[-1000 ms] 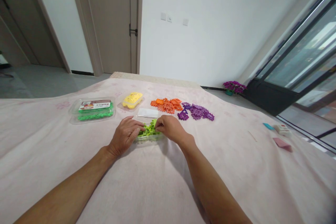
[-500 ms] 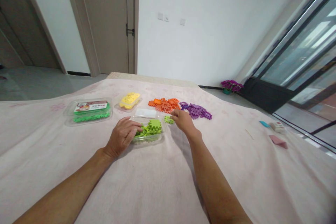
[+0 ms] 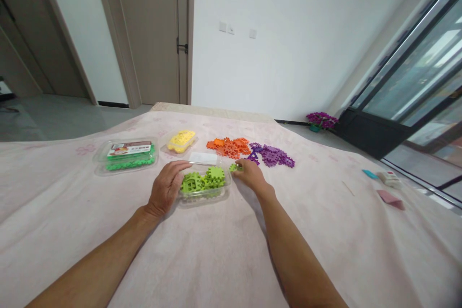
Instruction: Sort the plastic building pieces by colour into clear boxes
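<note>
Green piece (image 3: 234, 167) now out of the tray (image 3: 202, 198)!
Your right hand (image 3: 250, 175) pinches it just beside the rim; your left hand (image 3: 166, 187) rests open, steadying.

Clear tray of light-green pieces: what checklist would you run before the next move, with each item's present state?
1. Left hand resting on the left edge of the clear tray: ok.
2. Tray sitting flat on the pink cloth: ok.
3. Right hand fingertips at the loose light-green piece beside the tray: ok. Pinched or only touched: cannot tell.
4. Orange pile and purple pile lying apart from that piece: ok.
</note>
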Demonstrator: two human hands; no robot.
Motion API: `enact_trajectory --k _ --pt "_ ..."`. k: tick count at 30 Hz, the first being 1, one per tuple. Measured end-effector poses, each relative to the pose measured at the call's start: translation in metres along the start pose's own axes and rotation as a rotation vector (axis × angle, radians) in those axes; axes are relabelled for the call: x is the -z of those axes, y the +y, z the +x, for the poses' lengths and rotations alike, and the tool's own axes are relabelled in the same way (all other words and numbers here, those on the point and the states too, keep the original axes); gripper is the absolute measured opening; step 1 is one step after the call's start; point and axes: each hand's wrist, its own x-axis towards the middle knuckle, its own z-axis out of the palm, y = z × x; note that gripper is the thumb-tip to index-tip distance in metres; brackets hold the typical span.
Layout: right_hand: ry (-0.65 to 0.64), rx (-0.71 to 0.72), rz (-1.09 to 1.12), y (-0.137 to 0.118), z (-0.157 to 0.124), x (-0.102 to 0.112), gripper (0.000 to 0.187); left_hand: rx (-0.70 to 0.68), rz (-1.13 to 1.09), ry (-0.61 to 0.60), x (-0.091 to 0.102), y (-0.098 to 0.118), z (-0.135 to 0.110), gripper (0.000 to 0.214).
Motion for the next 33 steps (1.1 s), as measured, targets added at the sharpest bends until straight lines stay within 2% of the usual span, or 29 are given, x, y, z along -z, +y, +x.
enact_trajectory --k 3,7,11,15,18,21,26,33 --pt "0.090 0.053 0.209 -0.009 -0.001 0.016 0.035 0.017 -0.011 -0.004 -0.001 -0.002 -0.001 0.035" --pt "0.131 0.233 0.404 -0.032 -0.008 0.032 0.035 0.021 -0.004 -0.006 -0.002 -0.003 -0.001 0.035" --pt "0.047 0.323 0.350 -0.049 -0.016 0.033 0.040 0.020 0.009 -0.009 -0.002 -0.004 -0.002 0.035" --pt "-0.046 0.353 0.310 -0.054 -0.020 0.028 0.037 0.036 0.003 0.002 -0.002 -0.002 0.000 0.035" --pt "-0.031 0.357 0.248 -0.057 -0.022 0.028 0.034 0.052 0.002 0.018 -0.002 -0.001 0.001 0.036" --pt "0.002 0.383 0.166 -0.061 -0.025 0.030 0.039 0.055 -0.006 0.017 -0.003 -0.001 0.001 0.036" --pt "-0.040 0.363 0.086 -0.064 -0.027 0.031 0.036 0.077 -0.006 -0.001 -0.004 -0.003 0.001 0.037" --pt "-0.023 0.378 0.177 -0.062 -0.025 0.029 0.021 0.134 -0.082 0.043 -0.003 0.000 0.002 0.038"
